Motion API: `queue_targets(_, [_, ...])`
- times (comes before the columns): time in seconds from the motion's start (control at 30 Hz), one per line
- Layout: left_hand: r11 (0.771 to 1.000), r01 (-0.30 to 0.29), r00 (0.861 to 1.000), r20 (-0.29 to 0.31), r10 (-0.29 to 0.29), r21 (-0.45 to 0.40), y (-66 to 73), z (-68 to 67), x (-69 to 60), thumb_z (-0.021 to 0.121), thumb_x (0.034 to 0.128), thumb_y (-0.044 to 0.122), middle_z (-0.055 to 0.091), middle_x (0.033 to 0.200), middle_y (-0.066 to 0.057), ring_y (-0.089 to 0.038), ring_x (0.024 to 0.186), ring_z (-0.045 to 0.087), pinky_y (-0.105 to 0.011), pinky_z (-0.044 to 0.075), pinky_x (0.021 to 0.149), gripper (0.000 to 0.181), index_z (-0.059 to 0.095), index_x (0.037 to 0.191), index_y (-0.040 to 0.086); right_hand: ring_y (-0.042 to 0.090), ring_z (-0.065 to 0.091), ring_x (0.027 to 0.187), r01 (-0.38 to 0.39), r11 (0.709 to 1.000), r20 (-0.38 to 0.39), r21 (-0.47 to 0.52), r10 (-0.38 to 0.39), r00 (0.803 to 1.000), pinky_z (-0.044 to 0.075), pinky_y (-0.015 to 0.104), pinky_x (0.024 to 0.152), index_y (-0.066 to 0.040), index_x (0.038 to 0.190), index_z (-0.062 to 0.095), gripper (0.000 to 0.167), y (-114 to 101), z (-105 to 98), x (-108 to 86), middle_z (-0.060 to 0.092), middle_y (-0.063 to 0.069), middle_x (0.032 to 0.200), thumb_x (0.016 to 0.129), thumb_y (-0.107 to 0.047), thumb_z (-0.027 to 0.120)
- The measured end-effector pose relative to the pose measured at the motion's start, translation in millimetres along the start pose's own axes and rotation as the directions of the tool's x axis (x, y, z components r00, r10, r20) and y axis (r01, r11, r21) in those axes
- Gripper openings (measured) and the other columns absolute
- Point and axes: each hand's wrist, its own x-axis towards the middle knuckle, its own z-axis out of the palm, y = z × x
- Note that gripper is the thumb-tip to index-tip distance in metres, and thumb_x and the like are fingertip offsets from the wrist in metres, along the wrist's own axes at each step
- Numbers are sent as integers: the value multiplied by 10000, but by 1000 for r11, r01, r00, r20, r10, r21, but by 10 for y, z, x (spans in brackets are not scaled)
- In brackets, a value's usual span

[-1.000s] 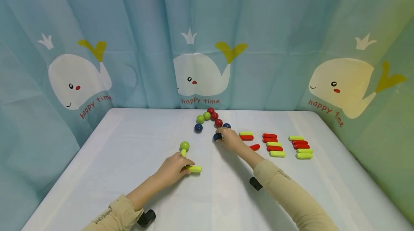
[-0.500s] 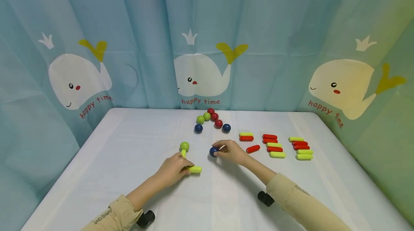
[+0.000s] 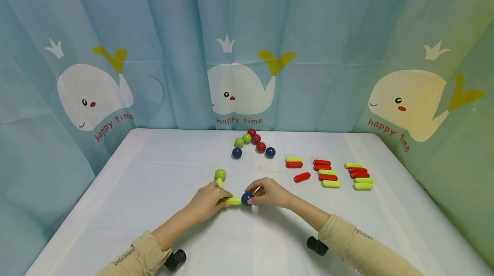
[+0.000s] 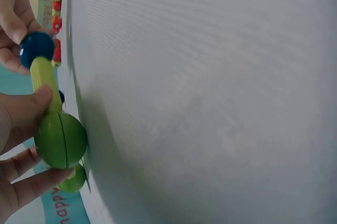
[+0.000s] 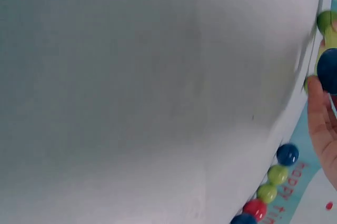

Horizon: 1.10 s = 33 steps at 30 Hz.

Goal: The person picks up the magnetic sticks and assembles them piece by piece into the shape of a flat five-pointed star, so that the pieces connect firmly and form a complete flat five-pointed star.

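Note:
In the left wrist view, my left hand (image 3: 206, 201) holds a green ball (image 4: 60, 140), with its thumb on a yellow-green rod (image 4: 45, 79) joined to that ball. The head view hides this ball behind the hand. A second yellow-green rod (image 3: 219, 182) runs from under the hand to another green ball (image 3: 220, 174). My right hand (image 3: 269, 192) pinches a dark blue ball (image 3: 247, 199) against the free end of the first rod (image 3: 233, 201). Whether the rod has gone into the ball, I cannot tell.
Farther back, several red, green and blue balls (image 3: 256, 139) form an angled line. Stacked rows of red and yellow-green rods (image 3: 327, 173) lie to the right, with a lone red rod (image 3: 302, 177) nearer. A whale-print curtain (image 3: 173, 53) hangs behind the white table (image 3: 127, 198).
My right hand has brought the blue ball from near the back line of balls toward me and leftward, up to the rod's end. The left hand has stayed in place.

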Motion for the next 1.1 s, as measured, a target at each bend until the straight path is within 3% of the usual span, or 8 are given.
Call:
queue_targets(0.37, [994, -101, 992, 84, 98, 42, -46, -31, 41, 761, 752, 176, 729, 870, 59, -119, 768, 552, -243, 479, 663, 148, 744, 896, 144, 74, 625, 792, -17, 999, 56, -37, 19, 998, 503, 142, 710, 47, 1025, 671, 255, -30, 79, -35, 701, 132, 960, 812, -84, 722])
queue_targets(0.53, [993, -111, 987, 121, 105, 39, -81, -60, 48, 772, 738, 185, 721, 841, 90, -87, 743, 522, -214, 451, 633, 139, 750, 875, 172, 93, 629, 809, 0, 999, 44, -44, 2, 999, 507, 149, 736, 48, 1031, 666, 257, 3, 33, -53, 696, 130, 960, 826, -99, 710])
queue_targets(0.83, [996, -90, 983, 162, 89, 1, -132, -176, -2, 776, 728, 117, 708, 860, 56, -77, 752, 514, -221, 460, 666, 171, 756, 897, 140, 148, 622, 789, -23, 992, -112, -128, 8, 994, 519, 192, 738, 55, 1001, 664, 193, 258, -309, -101, 690, 137, 902, 848, -62, 672])
queue_targets(0.93, [996, -94, 981, 171, 93, -4, -158, -187, -14, 769, 734, 92, 706, 873, 52, -87, 779, 540, -229, 479, 690, 181, 754, 908, 142, 165, 611, 770, -56, 984, -197, -169, 22, 980, 519, 210, 714, 58, 985, 662, 162, 354, -446, -139, 680, 131, 869, 845, -25, 658])
queue_targets(1.1, [993, -117, 977, 178, 113, 12, -157, -201, -23, 773, 724, 60, 712, 861, 44, -108, 799, 553, -237, 485, 715, 199, 754, 912, 120, 160, 580, 708, -126, 962, -339, -241, 38, 940, 497, 210, 632, 57, 955, 663, 125, 523, -687, -189, 667, 133, 829, 851, -10, 645])
